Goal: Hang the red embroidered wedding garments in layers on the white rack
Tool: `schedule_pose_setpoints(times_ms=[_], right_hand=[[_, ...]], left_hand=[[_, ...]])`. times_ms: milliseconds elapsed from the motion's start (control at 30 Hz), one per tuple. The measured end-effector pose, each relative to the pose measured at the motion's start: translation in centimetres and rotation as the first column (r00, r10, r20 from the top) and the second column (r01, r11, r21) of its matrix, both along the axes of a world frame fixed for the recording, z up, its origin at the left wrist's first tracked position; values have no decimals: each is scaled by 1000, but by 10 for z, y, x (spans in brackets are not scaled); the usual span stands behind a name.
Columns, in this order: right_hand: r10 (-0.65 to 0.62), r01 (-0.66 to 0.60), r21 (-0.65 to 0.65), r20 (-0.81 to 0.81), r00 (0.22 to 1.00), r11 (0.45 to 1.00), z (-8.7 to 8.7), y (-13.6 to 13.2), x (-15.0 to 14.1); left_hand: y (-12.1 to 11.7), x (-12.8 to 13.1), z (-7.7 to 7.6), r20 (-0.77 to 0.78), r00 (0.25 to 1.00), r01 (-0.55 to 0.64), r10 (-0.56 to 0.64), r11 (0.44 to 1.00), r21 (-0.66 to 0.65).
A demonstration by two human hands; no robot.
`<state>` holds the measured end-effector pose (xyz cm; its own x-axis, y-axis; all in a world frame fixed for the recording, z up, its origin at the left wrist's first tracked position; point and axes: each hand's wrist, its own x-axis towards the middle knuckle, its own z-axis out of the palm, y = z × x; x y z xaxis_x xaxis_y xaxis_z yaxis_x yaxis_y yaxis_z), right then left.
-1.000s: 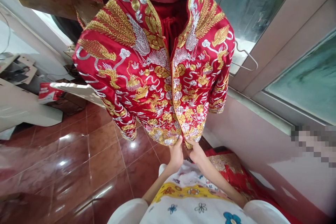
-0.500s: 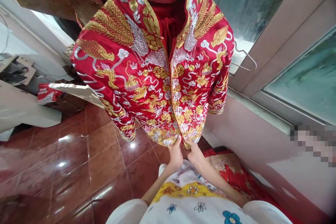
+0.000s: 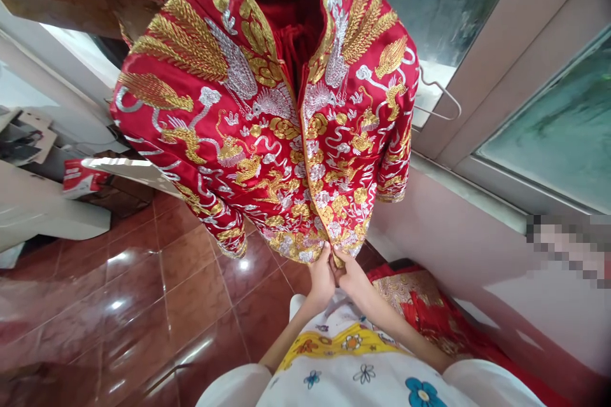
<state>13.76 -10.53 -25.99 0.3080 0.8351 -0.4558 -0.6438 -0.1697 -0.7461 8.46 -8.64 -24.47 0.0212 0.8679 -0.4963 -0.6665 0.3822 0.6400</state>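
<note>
A red satin jacket (image 3: 272, 159), densely embroidered in gold and silver, hangs upright in front of me. Its stand collar is spread at the top, and the two front edges meet down the middle. At the bottom of the front opening, my left hand (image 3: 323, 280) pinches the hem, thumb on top. Right beside it, my right hand (image 3: 353, 276) grips the other front corner with thumb and fingers. Both hands nearly touch. The fingers behind the cloth are partly hidden, so any fastener between them cannot be made out.
A wire hanger (image 3: 442, 98) hooks out by the right sleeve, near the window frame (image 3: 482, 70). Red patterned fabric (image 3: 420, 305) lies low along the right wall. At left are a white board edge (image 3: 128, 168), a red and white package (image 3: 83, 177) and the tiled floor (image 3: 191, 267).
The jacket's upper part appears slightly larger and further left in view. Both hands stay at the hem with small finger shifts, and the right hand's fingers have curled in more.
</note>
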Motion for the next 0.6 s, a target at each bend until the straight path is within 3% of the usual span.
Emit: schedule_pose_setpoints(times_ms=[367,600], right_hand=[[-108,89,-92,-229,967,992,-3,12,-4],[-126,95,-112,-310,943,989,0,14,-5]], left_hand=[[4,-1,1,62,998,-21,21,1000,-1],[6,-2,-2,-3,1000,-15,15,1000,14]])
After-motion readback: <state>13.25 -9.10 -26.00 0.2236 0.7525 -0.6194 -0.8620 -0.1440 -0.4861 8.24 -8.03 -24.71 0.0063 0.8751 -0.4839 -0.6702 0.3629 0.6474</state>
